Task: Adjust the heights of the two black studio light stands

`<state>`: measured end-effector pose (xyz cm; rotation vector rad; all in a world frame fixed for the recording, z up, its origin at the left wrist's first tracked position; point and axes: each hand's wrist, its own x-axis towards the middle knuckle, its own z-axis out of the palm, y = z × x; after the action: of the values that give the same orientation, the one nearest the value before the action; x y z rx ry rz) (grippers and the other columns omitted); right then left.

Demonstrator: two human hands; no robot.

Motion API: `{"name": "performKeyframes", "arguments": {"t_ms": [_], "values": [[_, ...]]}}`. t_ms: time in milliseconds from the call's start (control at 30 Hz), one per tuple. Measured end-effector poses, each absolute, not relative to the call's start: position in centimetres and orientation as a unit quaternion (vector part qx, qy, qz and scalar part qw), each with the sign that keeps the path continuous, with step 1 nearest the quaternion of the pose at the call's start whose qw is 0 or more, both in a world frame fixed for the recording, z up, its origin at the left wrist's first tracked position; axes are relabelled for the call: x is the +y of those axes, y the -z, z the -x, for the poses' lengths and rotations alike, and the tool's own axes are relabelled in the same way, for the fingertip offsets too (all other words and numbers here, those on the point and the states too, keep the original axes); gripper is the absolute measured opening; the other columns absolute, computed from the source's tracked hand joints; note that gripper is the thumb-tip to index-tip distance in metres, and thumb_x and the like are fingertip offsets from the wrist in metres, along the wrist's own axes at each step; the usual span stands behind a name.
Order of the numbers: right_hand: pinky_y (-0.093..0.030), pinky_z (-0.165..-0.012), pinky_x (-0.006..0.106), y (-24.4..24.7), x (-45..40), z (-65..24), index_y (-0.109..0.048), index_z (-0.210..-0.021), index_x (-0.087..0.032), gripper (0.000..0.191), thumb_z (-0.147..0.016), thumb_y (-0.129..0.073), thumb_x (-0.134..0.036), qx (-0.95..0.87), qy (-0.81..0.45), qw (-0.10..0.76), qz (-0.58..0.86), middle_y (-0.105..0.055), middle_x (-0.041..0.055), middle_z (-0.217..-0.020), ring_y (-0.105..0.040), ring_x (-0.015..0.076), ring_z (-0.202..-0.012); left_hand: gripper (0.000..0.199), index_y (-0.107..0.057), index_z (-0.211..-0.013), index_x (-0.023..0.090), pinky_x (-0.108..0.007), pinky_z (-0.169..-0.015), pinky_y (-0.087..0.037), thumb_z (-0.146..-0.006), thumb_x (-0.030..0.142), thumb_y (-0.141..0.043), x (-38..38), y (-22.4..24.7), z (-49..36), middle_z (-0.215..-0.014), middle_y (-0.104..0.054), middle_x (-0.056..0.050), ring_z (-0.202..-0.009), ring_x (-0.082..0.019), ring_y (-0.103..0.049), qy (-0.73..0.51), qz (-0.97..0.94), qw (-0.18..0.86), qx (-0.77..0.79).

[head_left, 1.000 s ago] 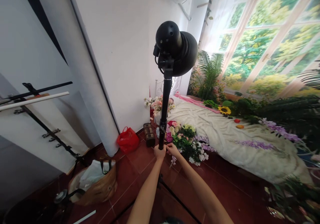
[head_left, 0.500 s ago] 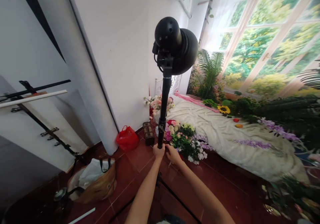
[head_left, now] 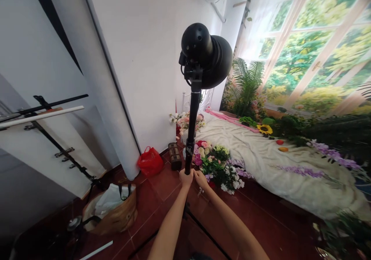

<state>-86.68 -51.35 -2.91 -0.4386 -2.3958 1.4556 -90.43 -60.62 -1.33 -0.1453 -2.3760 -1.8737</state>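
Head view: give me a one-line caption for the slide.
Left hand grips the stand below the lamp; right hand close beside it, flowers and blanket beyond.

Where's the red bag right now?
Head view, left of centre: the red bag sits on the tiled floor, just left of the brown chest.

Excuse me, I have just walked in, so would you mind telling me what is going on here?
The person's left-hand grip is closed around a black stand, which has a black lamp head at its top. The right-hand grip is right beside the stand, curled; whether it touches the stand is hard to tell. Beyond them, bunched flowers show beside a cream cover.
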Motion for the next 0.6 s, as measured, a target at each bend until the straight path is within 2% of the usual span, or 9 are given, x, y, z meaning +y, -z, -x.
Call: {"name": "performKeyframes", "arguments": {"t_ms": [100, 200, 300, 400, 500, 600], "values": [[-0.038, -0.048, 0.024, 2.8, -51.6, 87.1, -0.046, -0.048, -0.02, 0.05, -0.074, -0.044, -0.063, -0.789, -0.559, 0.135, 0.219, -0.044, -0.0013, -0.043, -0.047, 0.0146, -0.048, 0.025, -0.057, -0.05, 0.016, -0.023, -0.049, -0.039, -0.064, 0.036, -0.059, -60.6, 1.5, 90.5, -0.051, -0.057, -0.005, -0.048, -0.014, -0.053, 0.614, 0.043, 0.06, -0.786], [-0.034, -0.044, 0.022, 2.5, -51.5, 87.7, -0.038, -0.047, -0.021, 0.048, -0.069, -0.049, -0.063, -0.761, -0.582, 0.153, 0.242, -0.036, -0.0045, -0.041, -0.039, 0.0111, -0.044, 0.024, -0.058, -0.052, 0.015, -0.023, -0.05, -0.04, -0.064, 0.036, -0.058, -60.6, 1.6, 90.6, -0.053, -0.06, -0.006, -0.049, -0.015, -0.055, 0.622, 0.045, 0.053, -0.78], [-0.038, -0.049, 0.022, 2.5, -51.2, 88.0, -0.04, -0.05, -0.021, 0.047, -0.067, -0.05, -0.064, -0.741, -0.613, 0.175, 0.212, -0.041, -0.0038, -0.048, -0.041, 0.0113, -0.049, 0.026, -0.059, -0.052, 0.015, -0.023, -0.049, -0.039, -0.065, 0.038, -0.058, -60.5, 1.6, 90.5, -0.054, -0.06, -0.006, -0.05, -0.015, -0.055, 0.631, 0.041, 0.048, -0.773], [-0.042, -0.056, 0.024, 2.9, -50.9, 87.7, -0.05, -0.061, -0.019, 0.044, -0.071, -0.049, -0.062, -0.727, -0.636, 0.198, 0.163, -0.051, -0.0009, -0.059, -0.048, 0.0139, -0.058, 0.027, -0.058, -0.052, 0.015, -0.022, -0.047, -0.037, -0.063, 0.039, -0.06, -60.4, 1.6, 90.5, -0.053, -0.06, -0.006, -0.049, -0.014, -0.054, 0.639, 0.039, 0.046, -0.767], [-0.044, -0.062, 0.025, 3.4, -50.8, 87.0, -0.056, -0.075, -0.019, 0.041, -0.077, -0.046, -0.059, -0.75, -0.616, 0.202, 0.13, -0.057, 0.0009, -0.068, -0.052, 0.016, -0.065, 0.026, -0.057, -0.051, 0.015, -0.021, -0.046, -0.036, -0.063, 0.038, -0.06, -60.4, 1.7, 90.5, -0.054, -0.06, -0.006, -0.049, -0.013, -0.052, 0.643, 0.039, 0.048, -0.763], [-0.043, -0.066, 0.026, 3.6, -51.0, 86.6, -0.055, -0.075, -0.02, 0.039, -0.082, -0.041, -0.056, -0.783, -0.582, 0.198, 0.091, -0.059, 0.0015, -0.071, -0.053, 0.0165, -0.067, 0.026, -0.057, -0.051, 0.014, -0.021, -0.046, -0.036, -0.064, 0.036, -0.059, -60.4, 1.6, 90.4, -0.054, -0.06, -0.005, -0.049, -0.013, -0.052, 0.641, 0.042, 0.051, -0.765]]}}
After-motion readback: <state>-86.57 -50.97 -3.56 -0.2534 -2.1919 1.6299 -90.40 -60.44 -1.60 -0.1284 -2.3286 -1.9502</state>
